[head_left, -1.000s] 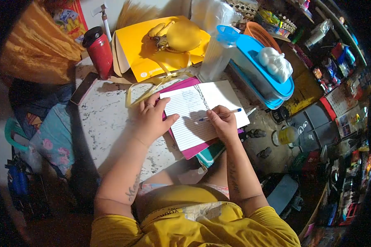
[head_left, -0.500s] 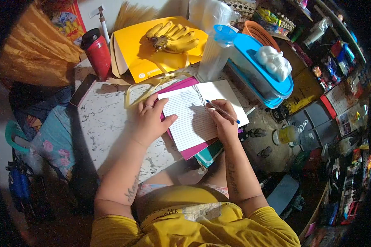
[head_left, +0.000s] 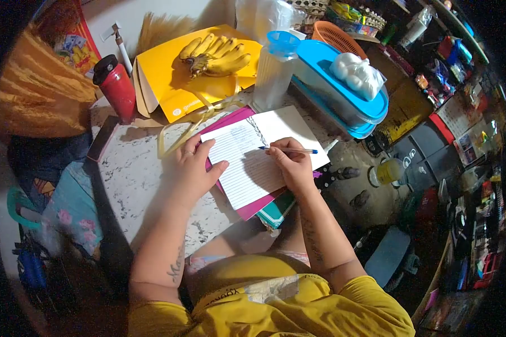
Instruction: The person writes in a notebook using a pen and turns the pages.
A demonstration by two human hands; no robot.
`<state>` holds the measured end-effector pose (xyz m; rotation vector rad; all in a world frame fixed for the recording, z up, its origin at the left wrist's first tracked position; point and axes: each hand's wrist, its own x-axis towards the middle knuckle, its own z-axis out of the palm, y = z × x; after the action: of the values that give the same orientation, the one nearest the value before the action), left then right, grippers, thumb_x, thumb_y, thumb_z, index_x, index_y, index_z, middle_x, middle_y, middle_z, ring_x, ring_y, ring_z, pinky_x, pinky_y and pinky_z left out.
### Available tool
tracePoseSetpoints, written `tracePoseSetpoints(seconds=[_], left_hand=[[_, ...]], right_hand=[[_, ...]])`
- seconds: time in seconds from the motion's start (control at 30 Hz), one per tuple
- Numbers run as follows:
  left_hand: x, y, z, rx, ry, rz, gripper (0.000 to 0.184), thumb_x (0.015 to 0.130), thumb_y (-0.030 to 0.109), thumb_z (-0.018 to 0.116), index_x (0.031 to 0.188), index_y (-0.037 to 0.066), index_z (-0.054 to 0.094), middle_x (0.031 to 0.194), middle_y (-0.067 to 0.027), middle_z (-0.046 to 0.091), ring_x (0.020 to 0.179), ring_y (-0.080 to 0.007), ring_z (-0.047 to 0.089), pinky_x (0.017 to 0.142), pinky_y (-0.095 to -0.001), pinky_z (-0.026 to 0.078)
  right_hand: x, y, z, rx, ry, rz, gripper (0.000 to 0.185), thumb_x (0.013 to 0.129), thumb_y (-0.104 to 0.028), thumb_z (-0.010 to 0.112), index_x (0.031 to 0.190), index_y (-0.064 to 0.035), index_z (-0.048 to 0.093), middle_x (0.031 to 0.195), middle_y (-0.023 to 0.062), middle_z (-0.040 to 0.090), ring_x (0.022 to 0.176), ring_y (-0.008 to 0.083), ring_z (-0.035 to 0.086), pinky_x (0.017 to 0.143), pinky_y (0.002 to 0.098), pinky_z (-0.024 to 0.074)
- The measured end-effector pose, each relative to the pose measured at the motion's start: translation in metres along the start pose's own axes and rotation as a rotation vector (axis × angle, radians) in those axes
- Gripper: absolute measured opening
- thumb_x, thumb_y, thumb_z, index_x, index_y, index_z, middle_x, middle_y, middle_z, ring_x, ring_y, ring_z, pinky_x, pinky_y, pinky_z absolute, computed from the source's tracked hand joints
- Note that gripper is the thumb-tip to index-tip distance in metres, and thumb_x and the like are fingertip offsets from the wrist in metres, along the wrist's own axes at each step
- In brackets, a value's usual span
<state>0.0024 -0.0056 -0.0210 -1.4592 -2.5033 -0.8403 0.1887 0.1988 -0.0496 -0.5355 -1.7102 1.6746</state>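
a pale, speckled tabletop (head_left: pixel 132 168) stands in a cluttered room. nearest, both forearms reach forward from yellow sleeves, angled inward. the left hand (head_left: pixel 191 168) lies palm down at the notebook's (head_left: pixel 239 160) left edge, thumb spread onto the page, its grip loose around nothing. the right hand (head_left: pixel 292 168) rests over the notebook, its grip pinching a pen (head_left: pixel 301 150) between thumb and fingers, tip pointing left; whether it touches paper i cannot tell. the notebook lies open on a magenta folder (head_left: pixel 247 210). beyond, a red tumbler (head_left: pixel 118 90) stands lidded on the left. a clear jug (head_left: pixel 272 78) with a blue top stands behind the notebook, contents unclear. right of it, a tub (head_left: pixel 323 104) bears a white bag (head_left: pixel 358 77) on its blue lid (head_left: pixel 315 62). farther back sits an orange basket (head_left: pixel 334 38).
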Motion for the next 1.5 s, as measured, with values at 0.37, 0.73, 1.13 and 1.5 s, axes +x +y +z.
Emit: tracePoseSetpoints(seconds=[0.37, 0.73, 1.13, 1.5], left_hand=[[-0.001, 0.0, 0.003, -0.032, 0.013, -0.002, 0.062, 0.082, 0.041, 0.082, 0.134, 0.013, 0.065, 0.146, -0.0177, 0.053, 0.13, -0.0436, 0.048, 0.113, -0.0517, 0.037], [-0.001, 0.004, -0.003, 0.004, -0.019, -0.029, 0.063, 0.081, 0.042, 0.083, 0.135, 0.013, 0.065, 0.146, -0.0182, 0.053, 0.133, -0.0431, 0.047, 0.114, -0.0513, 0.037], [0.001, 0.002, -0.001, -0.033, -0.046, -0.045, 0.065, 0.081, 0.043, 0.083, 0.136, 0.013, 0.065, 0.149, -0.0192, 0.051, 0.137, -0.0443, 0.043, 0.117, -0.0526, 0.035], [0.001, 0.003, -0.002, -0.007, -0.061, -0.062, 0.065, 0.082, 0.043, 0.082, 0.138, 0.014, 0.064, 0.15, -0.0184, 0.05, 0.137, -0.044, 0.043, 0.117, -0.0527, 0.034]], right_hand=[[-0.003, -0.005, 0.001, 0.055, -0.028, -0.013, 0.02, 0.096, -0.007, 0.071, 0.113, 0.0018, 0.067, 0.102, 0.0093, 0.073, 0.1, 0.0161, 0.068, 0.081, 0.0257, 0.0503], [0.005, -0.019, -0.009, 0.486, 0.289, 0.159, 0.015, 0.099, -0.011, 0.064, 0.11, -0.0017, 0.061, 0.088, 0.0096, 0.067, 0.066, 0.0105, 0.055, 0.057, 0.0233, 0.0438], [0.01, -0.001, -0.025, 0.859, 0.199, 0.097, 0.017, 0.098, -0.008, 0.06, 0.113, -0.0009, 0.062, 0.091, 0.0124, 0.065, 0.07, 0.013, 0.053, 0.06, 0.027, 0.0422], [0.009, -0.008, -0.022, 0.849, 0.247, 0.139, 0.014, 0.094, -0.004, 0.063, 0.108, -0.0028, 0.06, 0.089, 0.0104, 0.065, 0.068, 0.0114, 0.055, 0.053, 0.0215, 0.0433]])
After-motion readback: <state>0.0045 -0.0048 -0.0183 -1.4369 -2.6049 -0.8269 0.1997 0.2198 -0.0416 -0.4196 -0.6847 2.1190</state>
